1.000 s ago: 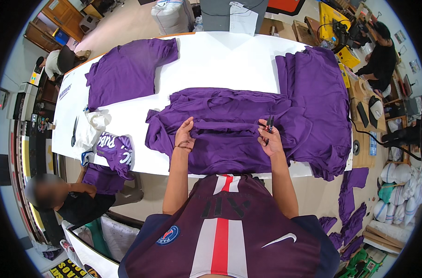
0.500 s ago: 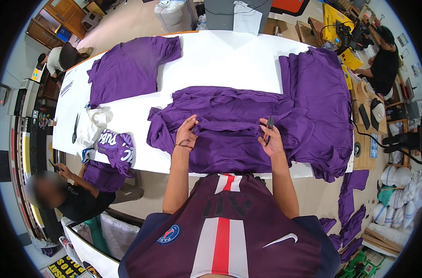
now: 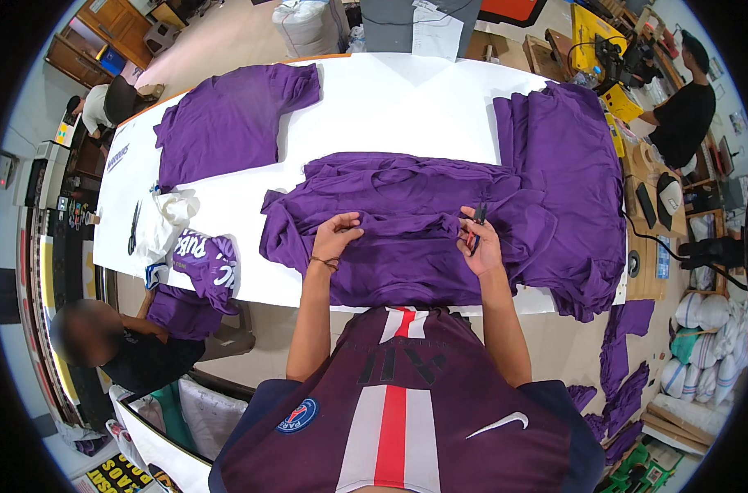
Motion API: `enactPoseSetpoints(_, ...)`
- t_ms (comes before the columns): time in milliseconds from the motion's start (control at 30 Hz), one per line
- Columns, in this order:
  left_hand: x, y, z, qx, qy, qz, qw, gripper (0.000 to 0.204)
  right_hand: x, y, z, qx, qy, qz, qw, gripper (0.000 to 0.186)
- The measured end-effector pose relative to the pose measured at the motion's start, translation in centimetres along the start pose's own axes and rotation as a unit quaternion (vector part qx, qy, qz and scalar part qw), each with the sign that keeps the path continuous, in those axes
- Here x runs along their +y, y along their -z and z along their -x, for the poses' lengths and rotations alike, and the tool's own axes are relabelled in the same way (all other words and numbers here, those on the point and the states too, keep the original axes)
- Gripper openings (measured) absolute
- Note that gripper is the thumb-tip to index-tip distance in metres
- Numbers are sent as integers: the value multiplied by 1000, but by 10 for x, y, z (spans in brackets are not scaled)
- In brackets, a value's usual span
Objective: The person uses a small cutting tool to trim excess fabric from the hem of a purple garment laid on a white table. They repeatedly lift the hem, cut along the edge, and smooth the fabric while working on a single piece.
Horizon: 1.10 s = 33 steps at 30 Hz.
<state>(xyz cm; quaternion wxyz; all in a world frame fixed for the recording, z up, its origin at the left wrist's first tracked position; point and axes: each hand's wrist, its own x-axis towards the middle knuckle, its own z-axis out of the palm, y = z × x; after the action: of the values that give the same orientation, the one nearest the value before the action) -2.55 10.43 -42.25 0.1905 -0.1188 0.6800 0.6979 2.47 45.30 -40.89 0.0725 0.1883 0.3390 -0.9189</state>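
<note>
Hands (image 3: 333,238) apart over shirts (image 3: 407,275), inside table edge (image 3: 267,301).

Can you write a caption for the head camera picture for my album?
Over purple shirts on a white table, the right hand holds a small red-and-black tool.

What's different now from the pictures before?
The left hand slid a little to the right, fingers turning inward; I can't tell whether it let go of any cloth. The worker at right moved rightward, and the worker at left lowered a raised arm. The right hand still holds the snips; the purple shirts stayed put.
</note>
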Motion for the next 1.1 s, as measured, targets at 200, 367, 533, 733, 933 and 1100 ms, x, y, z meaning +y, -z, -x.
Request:
enactPoseSetpoints(200, -8, -6, -4, 34, -59, -258, 964, 29, 3, 0, -1, -1, 16, 89, 996, 44)
enactPoseSetpoints(367, -14, -3, -9, 91, 16, -47, 995, 13, 3, -17, 7, -14, 43, 252, 967, 49)
enactPoseSetpoints(533, 9, -4, 0, 66, 89, 219, 969, 8, 3, -16, 10, 14, 38, 323, 945, 49)
enactPoseSetpoints(733, -4, 7, -5, 42, 103, 318, 942, 9, 4, -22, 9, 32, 55, 353, 934, 43)
enactPoseSetpoints(933, 1, 5, -7, 24, 115, 341, 933, 10, 4, -15, 4, 32, 57, 330, 942, 38)
enactPoseSetpoints(1100, 0, 5, -9, 40, 114, 314, 942, 13, 2, -22, 6, 47, 37, 302, 951, 34)
